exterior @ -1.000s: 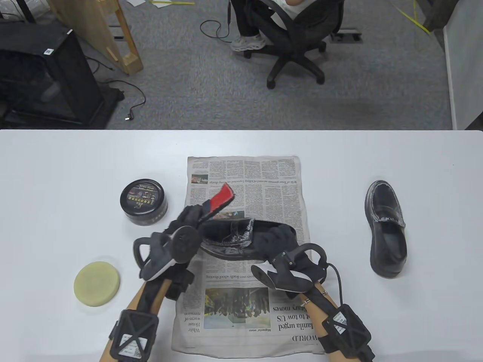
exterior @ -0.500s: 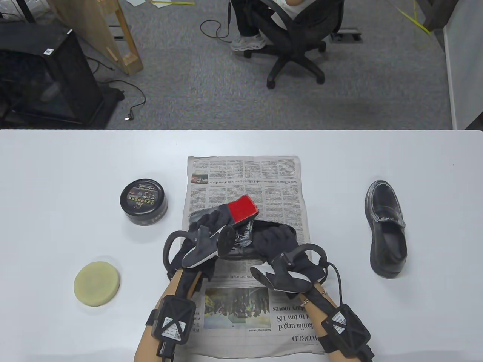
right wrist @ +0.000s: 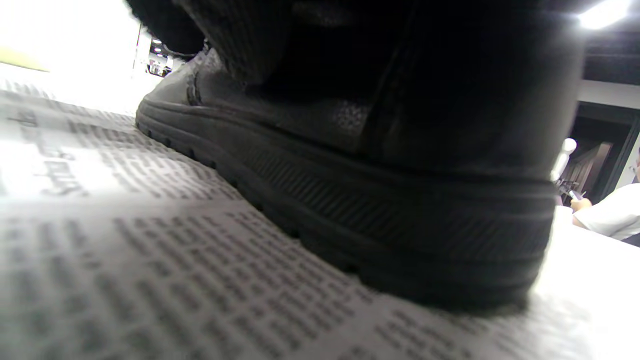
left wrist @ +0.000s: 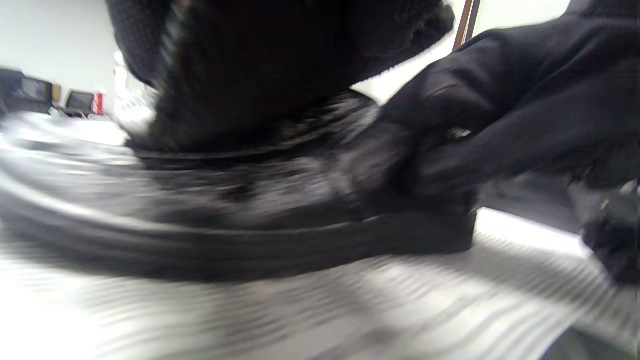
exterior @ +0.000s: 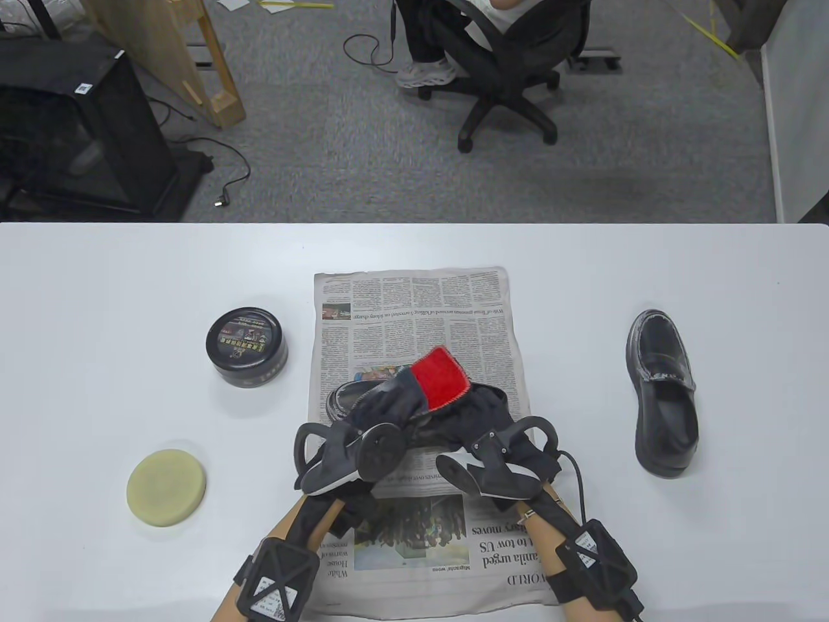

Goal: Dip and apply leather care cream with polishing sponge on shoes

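A black leather shoe [exterior: 342,395] lies on its sole on the newspaper [exterior: 414,304], toe to the left. My left hand [exterior: 414,395] holds a red polishing sponge [exterior: 440,376] and presses it on the shoe's upper near the opening. My right hand [exterior: 484,409] grips the shoe's heel end. The left wrist view is blurred and shows the shoe's side [left wrist: 240,220] with my right hand's fingers [left wrist: 500,130] on the heel. The right wrist view shows the heel and sole [right wrist: 410,225] on the newsprint. The black cream tin [exterior: 247,346] stands to the left with its lid on.
A second black shoe [exterior: 662,395] lies on the white table [exterior: 745,291] at the right. A round pale yellow sponge [exterior: 167,487] lies at the front left. An office chair with a seated person [exterior: 499,58] is beyond the table's far edge.
My left hand has carried the red sponge rightward from the toe end to the middle of the shoe. The toe now shows. The newspaper has shifted slightly left. My right hand stays on the heel.
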